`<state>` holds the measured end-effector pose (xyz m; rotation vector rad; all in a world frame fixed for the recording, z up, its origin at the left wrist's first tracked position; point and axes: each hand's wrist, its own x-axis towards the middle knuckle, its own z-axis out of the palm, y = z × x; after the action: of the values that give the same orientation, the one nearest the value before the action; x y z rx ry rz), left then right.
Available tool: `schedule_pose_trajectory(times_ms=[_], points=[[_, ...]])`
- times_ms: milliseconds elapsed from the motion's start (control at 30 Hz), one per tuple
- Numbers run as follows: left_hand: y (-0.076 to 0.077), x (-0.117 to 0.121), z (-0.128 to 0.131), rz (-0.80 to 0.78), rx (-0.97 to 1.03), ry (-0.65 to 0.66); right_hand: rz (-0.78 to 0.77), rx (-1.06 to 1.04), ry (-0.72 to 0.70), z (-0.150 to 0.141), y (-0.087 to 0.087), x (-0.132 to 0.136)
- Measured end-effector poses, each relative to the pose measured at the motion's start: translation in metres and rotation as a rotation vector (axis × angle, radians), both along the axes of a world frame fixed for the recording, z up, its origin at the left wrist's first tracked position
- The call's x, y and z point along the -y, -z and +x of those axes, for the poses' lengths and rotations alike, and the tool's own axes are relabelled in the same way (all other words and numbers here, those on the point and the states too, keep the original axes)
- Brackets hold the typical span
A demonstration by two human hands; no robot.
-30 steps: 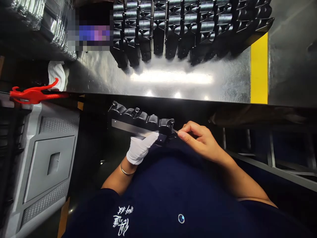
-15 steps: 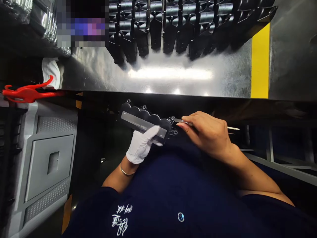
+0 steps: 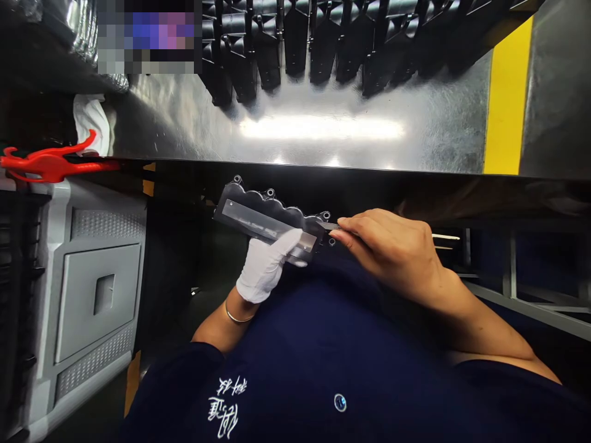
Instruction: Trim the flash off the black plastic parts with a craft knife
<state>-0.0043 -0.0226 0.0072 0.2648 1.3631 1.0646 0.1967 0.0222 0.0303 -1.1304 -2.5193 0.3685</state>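
Observation:
My left hand [image 3: 265, 267], in a white glove, grips a black plastic part [image 3: 252, 204] at its lower right end, thumb on top. The part has a scalloped upper edge, small ringed screw lugs and a flat, shiny strip along its face. It is held tilted, its right end lower, in front of the bench. My bare right hand [image 3: 392, 243] pinches a slim knife [image 3: 329, 226] between thumb and fingers. Its thin blade tip is at the right end of the part, just below a corner lug. My fingers cover most of its handle.
Rows of black plastic parts [image 3: 295, 46] stand along the back of the metal bench [image 3: 184, 123]. A yellow stripe [image 3: 508, 98] crosses the bench at right. To the left are a white cloth [image 3: 91, 123], a red plastic piece [image 3: 50, 166] and a grey crate [image 3: 99, 301].
The knife tip has shifted from the corner lug to the part's edge just below it. The part has risen slightly in view, and the bench has shifted up as the camera moved.

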Motion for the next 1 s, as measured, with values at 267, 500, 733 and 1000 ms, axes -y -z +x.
schedule_pose_trajectory(times_ms=[267, 500, 733, 1000], points=[[-0.003, -0.001, 0.002, 0.000, -0.031, 0.014, -0.078, -0.036, 0.040, 0.004, 0.000, 0.000], [-0.004, -0.001, 0.004, 0.018, -0.044, 0.016, -0.112, -0.111, 0.123, 0.000, 0.013, 0.005], [-0.006, -0.002, 0.002, 0.033, -0.010, 0.041, -0.104, -0.111, 0.128, -0.001, 0.016, 0.006], [-0.007, -0.004, -0.002, -0.031, 0.029, 0.130, -0.296, -0.053, -0.107, 0.012, 0.012, -0.010]])
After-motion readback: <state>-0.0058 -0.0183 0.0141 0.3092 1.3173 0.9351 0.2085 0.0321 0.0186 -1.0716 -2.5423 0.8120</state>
